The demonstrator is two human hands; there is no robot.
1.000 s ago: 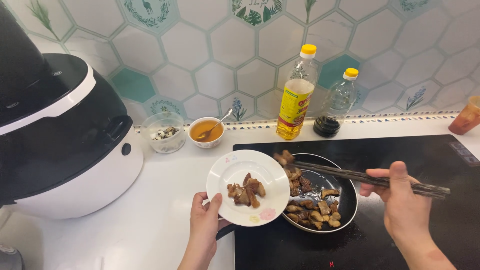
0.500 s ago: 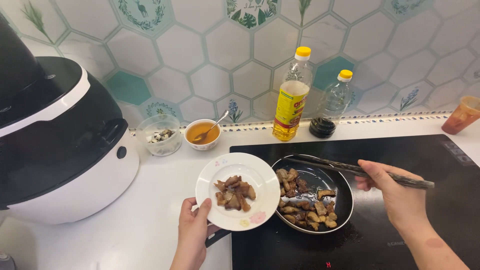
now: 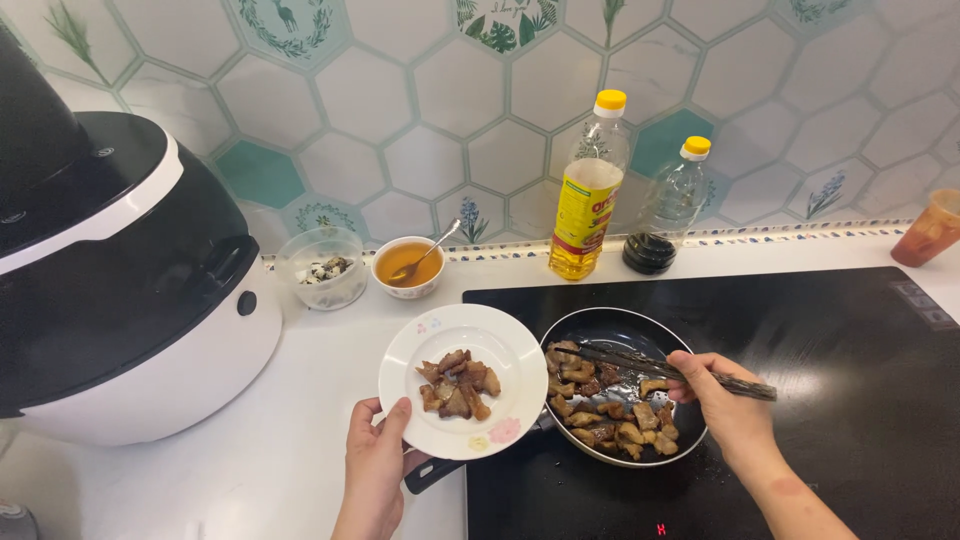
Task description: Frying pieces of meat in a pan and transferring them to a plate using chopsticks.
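Observation:
My left hand (image 3: 378,462) holds a white plate (image 3: 420,352) by its near rim; a small pile of browned meat pieces (image 3: 458,384) lies on it. The plate hovers beside the left edge of a small black frying pan (image 3: 622,330) on the black cooktop (image 3: 840,360). My right hand (image 3: 728,404) grips a pair of dark chopsticks (image 3: 650,362) whose tips reach left into the pan, over more meat pieces (image 3: 612,412). The pan's handle (image 3: 432,474) sticks out below the plate.
A big black-and-white cooking appliance (image 3: 120,290) fills the left. Along the tiled wall stand a clear container (image 3: 322,268), a small bowl of brown sauce with a spoon (image 3: 408,266), an oil bottle (image 3: 588,190), a nearly empty bottle of dark sauce (image 3: 668,208) and an orange cup (image 3: 928,228).
The chopsticks have swung from above the pan's far side down into it, tips now pointing left among the meat. The plate has shifted slightly left and lower.

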